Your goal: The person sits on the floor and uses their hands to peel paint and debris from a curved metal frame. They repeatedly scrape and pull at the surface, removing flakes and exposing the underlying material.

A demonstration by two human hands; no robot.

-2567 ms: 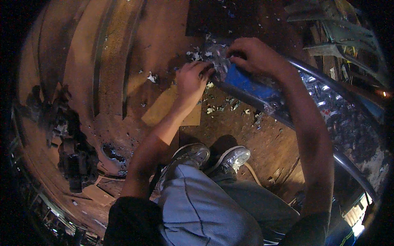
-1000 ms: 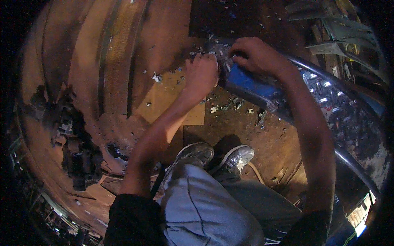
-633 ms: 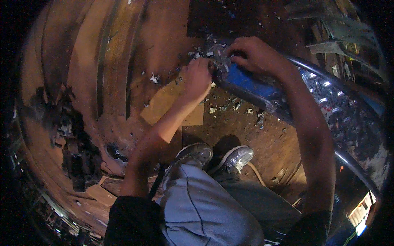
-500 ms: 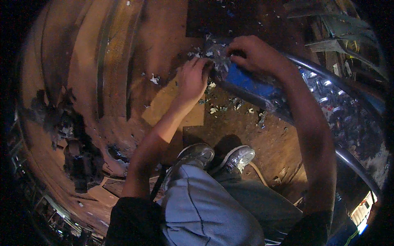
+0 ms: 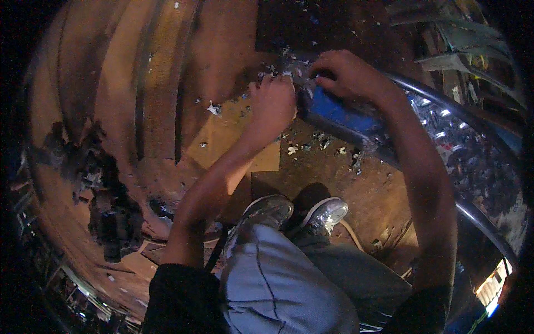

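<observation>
My left hand is in the upper middle, its fingers curled over the near left side of a shiny crumpled silvery thing. What its fingertips hold, if anything, is hidden. Right of it, my right hand reaches over a blue surface, thumb and fingers bent toward the same silvery thing. Its fingertips are too dim to show a clear hold. The blue surface lies at the end of a long tray-like frame with a rounded metal rim.
Shiny scraps fill the long frame on the right. Pale shreds litter the brown floor beside a flat tan sheet. A dark heap lies at left, long boards behind it. Grey-green strips stand at upper right.
My left hand has moved slightly right and turned, its back now facing up and its fingers over the silvery thing's edge. My right hand has hardly moved.
</observation>
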